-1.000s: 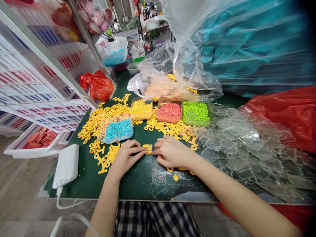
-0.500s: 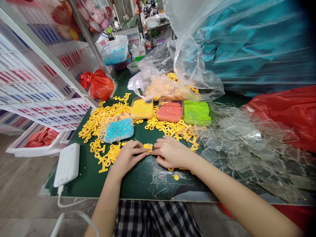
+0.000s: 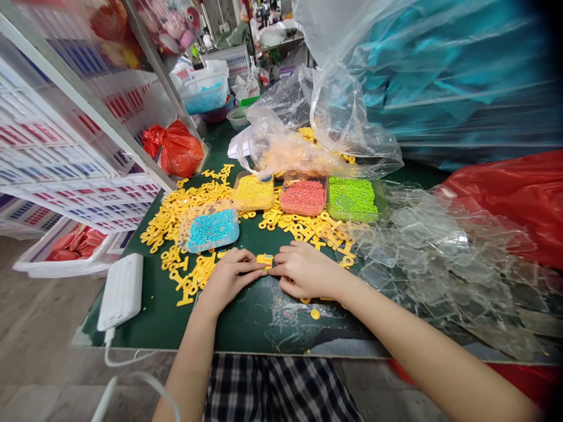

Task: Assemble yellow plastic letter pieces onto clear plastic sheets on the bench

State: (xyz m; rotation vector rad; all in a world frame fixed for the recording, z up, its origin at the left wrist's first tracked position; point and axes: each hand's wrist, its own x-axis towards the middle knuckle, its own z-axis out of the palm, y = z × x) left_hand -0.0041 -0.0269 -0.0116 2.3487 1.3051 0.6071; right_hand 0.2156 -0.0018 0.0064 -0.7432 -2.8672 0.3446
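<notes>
- The left hand [image 3: 226, 276] lies knuckles-up on the green table [image 3: 246, 322], its fingertips [image 3: 257, 269] pressed against the left edge of a small yellow plastic piece [image 3: 264, 260].
- The right hand [image 3: 305, 271] meets it from the other side, fingers curled, forefinger and thumb pinched at the piece's right edge; the piece sits on the mat between the two hands, held from both sides.
- How firmly either hand clamps the piece is hard to tell, since the fingertips cover most of it.
- Just below the right hand a few loose yellow rings [image 3: 314, 314] lie on the table.
- Beyond the left hand stands a clear tray of blue beads [image 3: 213, 227], with scattered yellow plastic parts [image 3: 176, 211] around and under it.
- Farther back, in a row, sit trays of yellow beads [image 3: 254, 191], red beads [image 3: 302, 197] and green beads [image 3: 352, 198].
- Behind the trays a crumpled clear plastic bag [image 3: 325, 135] holds more yellow parts.
- To the right a heap of clear plastic sheets [image 3: 435, 258] spreads over the table, with a red bag [image 3: 519, 199] beyond it.
- On the table's left edge rests a white power bank [image 3: 121, 291] with a cable; a red bag [image 3: 176, 149] sits at the far left corner beside a white shelf rack [image 3: 65, 135].
</notes>
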